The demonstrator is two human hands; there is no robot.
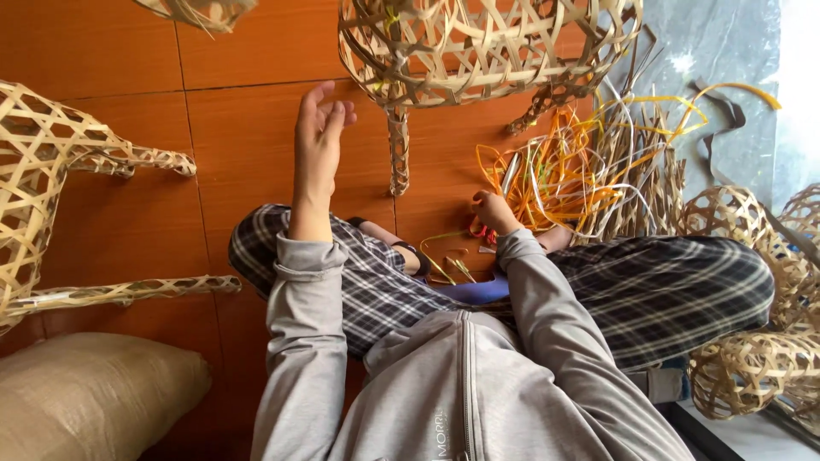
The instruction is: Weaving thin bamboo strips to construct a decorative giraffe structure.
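My left hand [319, 137] is raised over the orange tiled floor with fingers apart and nothing in it, just left of a woven bamboo animal figure [487, 43] and its thin leg [398, 149]. My right hand [493, 212] is curled low at the edge of a pile of orange, yellow and white strips [559, 175]; something red shows at its fingers, and I cannot tell whether it grips it. I sit cross-legged in plaid trousers and a grey zip jacket.
A second woven bamboo figure [38, 183] stands at the left with legs stretched over the floor. A tan sack [90, 397] lies bottom left. Small woven bamboo balls [752, 299] cluster at the right. A bundle of bamboo slivers [636, 175] lies beside the strips.
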